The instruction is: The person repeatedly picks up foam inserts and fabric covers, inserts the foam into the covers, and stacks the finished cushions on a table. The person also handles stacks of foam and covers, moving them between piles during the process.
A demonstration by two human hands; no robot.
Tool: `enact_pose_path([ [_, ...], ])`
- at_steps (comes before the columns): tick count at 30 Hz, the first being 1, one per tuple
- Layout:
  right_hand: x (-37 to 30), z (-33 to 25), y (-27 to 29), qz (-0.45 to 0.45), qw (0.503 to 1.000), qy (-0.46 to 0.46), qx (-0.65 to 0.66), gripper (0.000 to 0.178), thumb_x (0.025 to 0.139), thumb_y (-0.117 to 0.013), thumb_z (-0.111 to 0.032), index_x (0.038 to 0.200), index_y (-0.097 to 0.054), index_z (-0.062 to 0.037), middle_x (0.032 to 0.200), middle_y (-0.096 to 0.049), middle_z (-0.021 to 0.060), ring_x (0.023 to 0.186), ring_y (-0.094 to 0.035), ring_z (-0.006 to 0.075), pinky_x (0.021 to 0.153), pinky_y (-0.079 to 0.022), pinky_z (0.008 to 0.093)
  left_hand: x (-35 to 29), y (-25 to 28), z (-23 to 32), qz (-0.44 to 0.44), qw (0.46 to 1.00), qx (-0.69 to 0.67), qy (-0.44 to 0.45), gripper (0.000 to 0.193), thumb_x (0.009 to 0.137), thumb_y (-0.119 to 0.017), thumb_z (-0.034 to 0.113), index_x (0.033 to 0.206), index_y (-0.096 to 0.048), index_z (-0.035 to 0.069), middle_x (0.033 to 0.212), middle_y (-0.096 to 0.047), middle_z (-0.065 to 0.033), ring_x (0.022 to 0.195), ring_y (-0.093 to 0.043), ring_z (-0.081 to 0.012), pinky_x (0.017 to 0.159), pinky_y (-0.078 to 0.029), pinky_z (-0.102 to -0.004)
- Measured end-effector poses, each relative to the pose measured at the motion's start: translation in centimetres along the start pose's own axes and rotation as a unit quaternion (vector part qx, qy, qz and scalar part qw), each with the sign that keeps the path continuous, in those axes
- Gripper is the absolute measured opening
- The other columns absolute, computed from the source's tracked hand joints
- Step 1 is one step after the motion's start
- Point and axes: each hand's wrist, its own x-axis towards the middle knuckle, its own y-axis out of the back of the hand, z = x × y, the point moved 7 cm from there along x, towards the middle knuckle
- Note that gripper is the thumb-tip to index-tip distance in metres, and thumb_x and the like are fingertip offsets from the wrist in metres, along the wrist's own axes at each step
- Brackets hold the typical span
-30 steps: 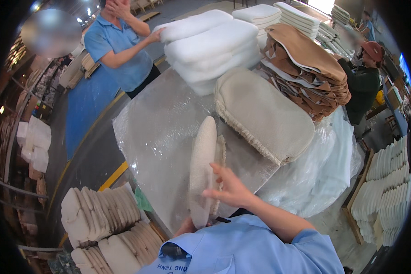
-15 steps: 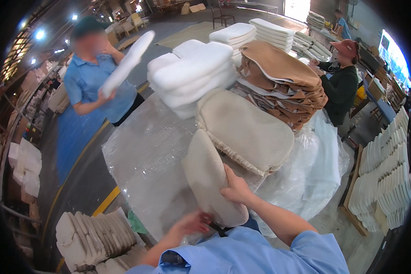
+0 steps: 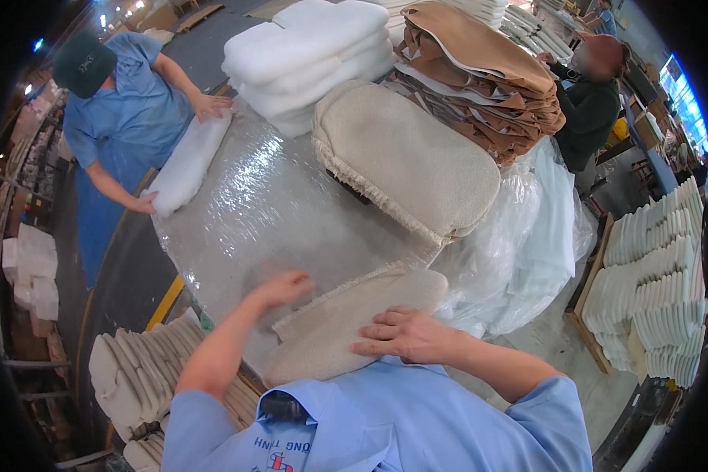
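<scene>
A beige fabric cushion cover (image 3: 330, 338) with a frayed edge lies flat at the table's near edge, close against my body. My right hand (image 3: 409, 334) rests on its top with the fingers spread. Just beyond the cover's left part hovers my left hand (image 3: 279, 289), slightly blurred, its fingers loosely stretched and nothing in them. Further off lies a pile of similar beige covers (image 3: 417, 169), the frayed edge toward me. Clear plastic sheeting (image 3: 244, 228) covers the tabletop.
White padding pieces (image 3: 307, 55) and brown fabric pieces (image 3: 480, 79) are stacked at the back. At left a co-worker (image 3: 126, 118) presses a white pad (image 3: 193, 161) on the table edge. Another person (image 3: 594, 102) stands back right. Cushion stacks stand lower left (image 3: 145, 370) and right (image 3: 645, 283).
The beige cover has turned from upright to lying flat before me. My right hand has shifted from gripping its edge to lying on it; my left hand moved up. The co-worker lowered the white pad.
</scene>
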Motion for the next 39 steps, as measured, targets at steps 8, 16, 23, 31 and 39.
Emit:
enact_pose_path([
  [8,-0.3,1.0,-1.1,-0.039,0.999,-0.035,0.009,0.071,0.079,-0.075,-0.013,0.148,-0.061,-0.0225,0.139,-0.066,0.0038,0.125,-0.062,0.0281,0.107,-0.048,0.0423,2.4,-7.7,4.5,-0.03,0.972,0.233,-0.02,0.033,0.084,-0.084,0.041,0.091,-0.077,0.009,0.121,-0.065,-0.021,0.119,-0.062,-0.0371,0.101,-0.052,-0.0444],
  [16,7.9,10.8,-3.4,-0.186,0.936,-0.268,0.131,0.052,0.091,-0.074,-0.017,0.142,-0.065,-0.0101,0.123,-0.074,0.0152,0.117,-0.068,0.0376,0.098,-0.055,0.0476,-1.6,-9.0,5.1,0.117,0.96,0.249,-0.054,0.028,0.089,-0.077,0.035,0.094,-0.074,0.007,0.117,-0.061,-0.0204,0.113,-0.063,-0.039,0.095,-0.052,-0.0511],
  [23,9.1,16.9,-13.6,-0.131,0.922,-0.351,-0.102,0.044,0.087,-0.075,-0.013,0.132,-0.073,-0.0117,0.133,-0.07,0.0157,0.116,-0.072,0.0334,0.09,-0.061,0.0448,-0.5,-8.4,3.1,0.147,0.981,0.127,-0.029,0.032,0.094,-0.07,0.035,0.103,-0.074,0.004,0.112,-0.068,-0.0221,0.108,-0.065,-0.0427,0.093,-0.052,-0.0541],
  [31,8.3,15.9,-11.3,-0.205,0.929,-0.308,-0.02,0.044,0.089,-0.073,-0.012,0.133,-0.07,-0.016,0.12,-0.073,0.0183,0.114,-0.072,0.0356,0.091,-0.059,0.0491,-1.8,-6.9,1.8,0.199,0.973,0.113,-0.015,0.034,0.101,-0.062,0.03,0.117,-0.068,0.002,0.11,-0.073,-0.0259,0.107,-0.069,-0.0449,0.092,-0.053,-0.0537],
  [39,6.8,19.2,-14.4,-0.235,0.874,-0.419,0.08,0.027,0.093,-0.067,-0.019,0.114,-0.078,-0.0074,0.107,-0.078,0.0197,0.098,-0.076,0.0397,0.085,-0.06,0.0497,-0.8,-7.7,1.7,0.093,0.993,0.061,0.023,0.039,0.103,-0.06,0.04,0.111,-0.07,0.003,0.102,-0.074,-0.0257,0.101,-0.069,-0.047,0.09,-0.053,-0.0541],
])
